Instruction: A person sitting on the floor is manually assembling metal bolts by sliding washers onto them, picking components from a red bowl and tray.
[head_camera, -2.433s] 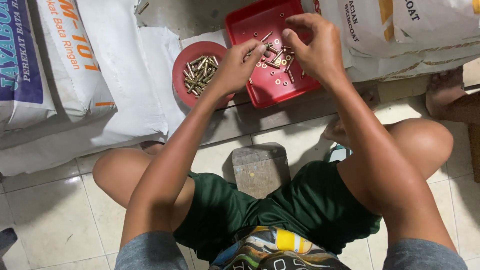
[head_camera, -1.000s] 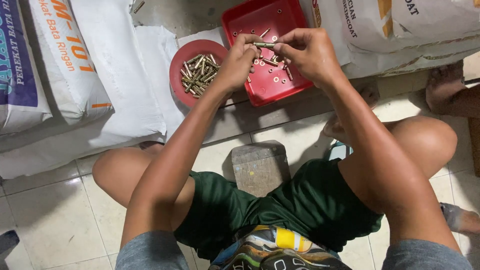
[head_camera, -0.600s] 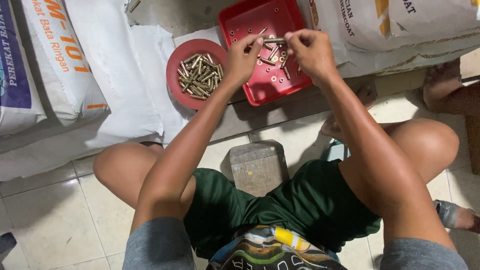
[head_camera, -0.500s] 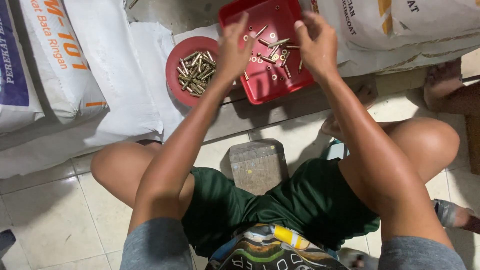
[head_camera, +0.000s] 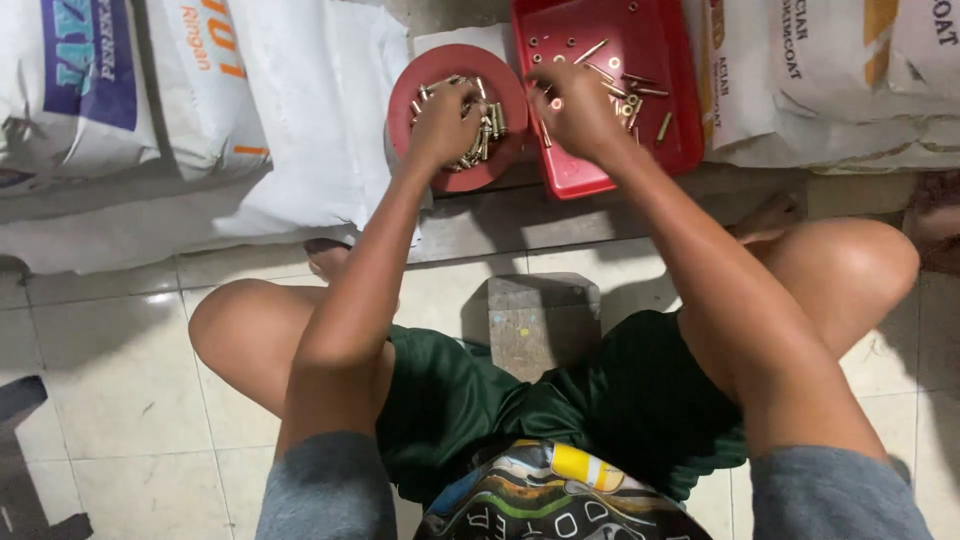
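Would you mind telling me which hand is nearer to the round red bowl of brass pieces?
Left. The left hand rests in the round red bowl; the right hand is beside it, over the red tray.

A: What is the round red dish (head_camera: 455, 178) made of?

B: It looks like smooth matt plastic. It holds a heap of shiny brass-coloured metal bolts (head_camera: 487, 118), under the left hand (head_camera: 443, 122).

A: And just right of the dish?

B: A square red tray (head_camera: 655, 150), glossy plastic, with more yellow metal bolts and nuts (head_camera: 611, 62) scattered in it, by the right hand (head_camera: 580, 108).

A: What surrounds the dish?

B: Woven white plastic sacks (head_camera: 310, 110), slightly sheened. Below it, a rough grey concrete ledge (head_camera: 560, 215), then glossy pale floor tiles (head_camera: 110, 400).
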